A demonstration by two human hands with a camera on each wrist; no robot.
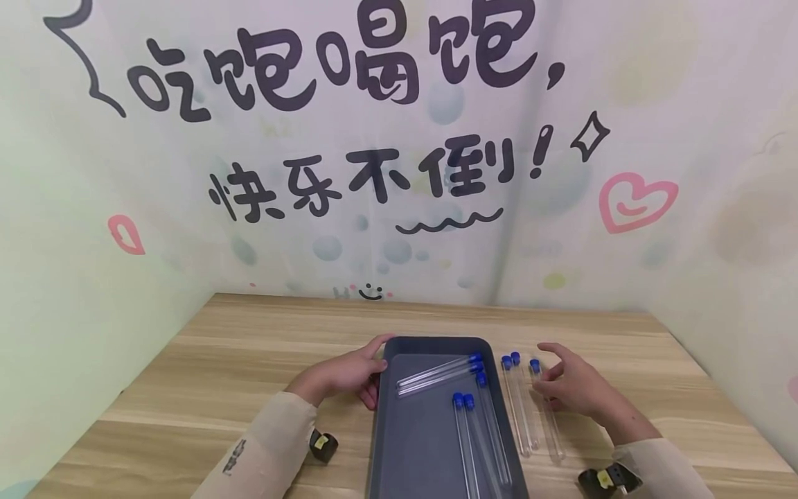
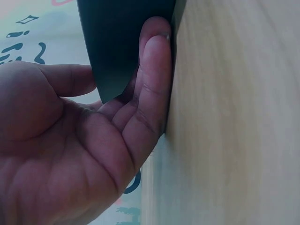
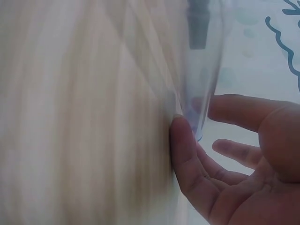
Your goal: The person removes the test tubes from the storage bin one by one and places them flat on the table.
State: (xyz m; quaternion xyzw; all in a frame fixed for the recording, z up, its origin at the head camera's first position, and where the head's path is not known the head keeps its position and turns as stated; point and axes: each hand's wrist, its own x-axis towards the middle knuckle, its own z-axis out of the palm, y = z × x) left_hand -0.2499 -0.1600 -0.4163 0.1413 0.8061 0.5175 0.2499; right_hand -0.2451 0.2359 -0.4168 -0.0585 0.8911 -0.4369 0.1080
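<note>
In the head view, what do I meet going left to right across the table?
Cream left sleeve, bare left hand, dark grey rectangular tray, the nearest two slim clear blue-capped tubes outside it, bare right hand, cream right sleeve.

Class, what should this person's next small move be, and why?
Probably to bring the rightmost tube over into the tray: the right hand has thumb and fingers around it near its blue cap, the tray holds five similar tubes, and the left hand steadies the tray's left side.
</note>
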